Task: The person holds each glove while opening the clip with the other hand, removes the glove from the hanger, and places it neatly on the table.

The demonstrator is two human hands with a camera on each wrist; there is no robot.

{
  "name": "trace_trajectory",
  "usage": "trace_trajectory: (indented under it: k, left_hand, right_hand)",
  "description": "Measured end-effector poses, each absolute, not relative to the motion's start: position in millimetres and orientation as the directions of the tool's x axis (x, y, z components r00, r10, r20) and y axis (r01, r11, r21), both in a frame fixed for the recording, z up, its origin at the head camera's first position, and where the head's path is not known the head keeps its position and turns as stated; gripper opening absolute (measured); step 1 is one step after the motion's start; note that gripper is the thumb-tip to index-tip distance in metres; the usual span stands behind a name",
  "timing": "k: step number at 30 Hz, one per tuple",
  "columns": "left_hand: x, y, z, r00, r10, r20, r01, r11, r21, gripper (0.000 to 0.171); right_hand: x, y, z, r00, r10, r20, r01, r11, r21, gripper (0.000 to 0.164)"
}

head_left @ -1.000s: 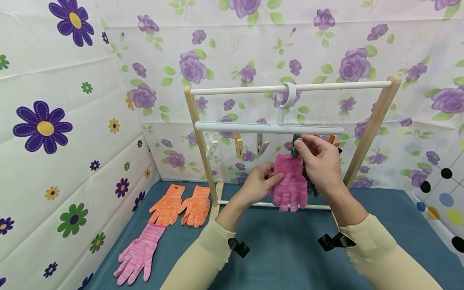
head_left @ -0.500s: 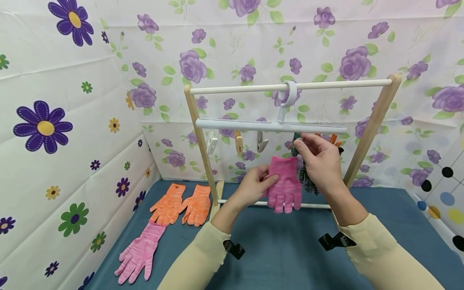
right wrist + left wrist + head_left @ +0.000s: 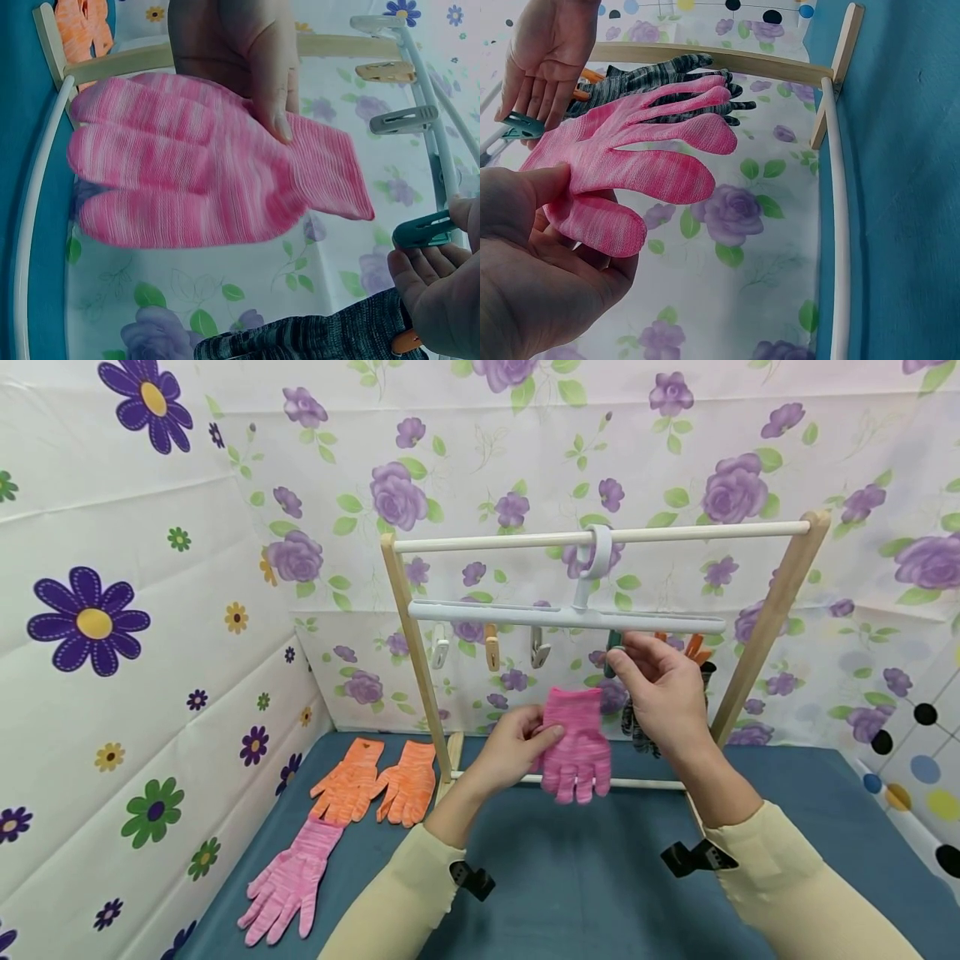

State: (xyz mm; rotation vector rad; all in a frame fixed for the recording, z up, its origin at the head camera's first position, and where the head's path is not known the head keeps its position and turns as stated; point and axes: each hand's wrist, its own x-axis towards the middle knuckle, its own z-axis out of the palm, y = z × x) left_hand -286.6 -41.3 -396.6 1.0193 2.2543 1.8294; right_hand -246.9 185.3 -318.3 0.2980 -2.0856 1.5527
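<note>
A pink knitted glove [image 3: 576,743] hangs from my left hand [image 3: 513,747], its fingers pointing down; thumb and fingers pinch it along its left side. My right hand [image 3: 663,689] pinches a green clothespin [image 3: 424,229] under the right half of the white hanger [image 3: 495,612]. In the right wrist view the glove's cuff stands apart from that clothespin. Beyond my right hand, a dark grey striped glove [image 3: 660,86] hangs from an orange clothespin [image 3: 697,647], partly hidden in the head view.
White [image 3: 440,647], tan [image 3: 492,649] and grey [image 3: 538,647] clothespins hang along the hanger, which hooks over the wooden rack's rod [image 3: 487,541]. Two orange gloves [image 3: 348,781] and another pink glove [image 3: 292,881] lie on the blue cloth [image 3: 570,885] at the left.
My left hand has moved left and slightly down with the pink glove, away from the green clothespin. My right hand has stayed nearly in place on the clothespin.
</note>
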Motion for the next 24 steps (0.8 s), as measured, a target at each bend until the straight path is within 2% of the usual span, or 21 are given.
trace_trajectory:
  k: [6,24]
  left_hand:
    - [-282,-48,-398,-0.802,0.501,0.325,0.425,0.096,0.9,0.023]
    - [-275,-77,-409,-0.822,0.474,0.317,0.391,0.064,0.918,0.024]
  right_hand:
    - [-246,187,-318,-0.839,0.127,0.529,-0.477,0.297,-0.827,0.05]
    - [-246,190,-318,-0.837,0.124,0.533,-0.484,0.285,-0.827,0.051]
